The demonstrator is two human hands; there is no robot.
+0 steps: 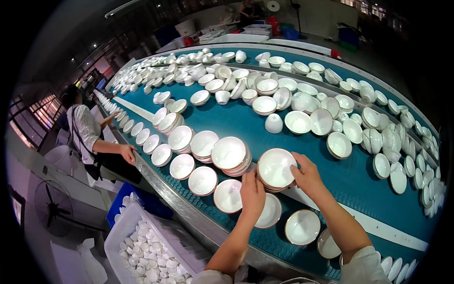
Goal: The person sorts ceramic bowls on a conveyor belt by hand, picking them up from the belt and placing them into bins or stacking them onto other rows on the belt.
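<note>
A short stack of white bowls with brown rims [276, 167] is held between my two hands, above a white rail on the teal conveyor belt. My left hand [251, 194] has its fingers closed on the stack's lower left side. My right hand [305, 173] grips the right side, with the thumb near the top rim. Just left of it stands a taller stack of similar bowls [229, 152], with two more stacks beyond. A row of single bowls [203, 181] lies along the near side of the belt, some beside and under my arms.
Many loose bowls and cups [307, 99] crowd the far lanes. A co-worker [82, 128] stands at left along the metal edge. Below are a blue crate [116, 208], a pale bin of small white pieces [146, 255] and a fan [52, 208]. Another person [247, 12] is at the back.
</note>
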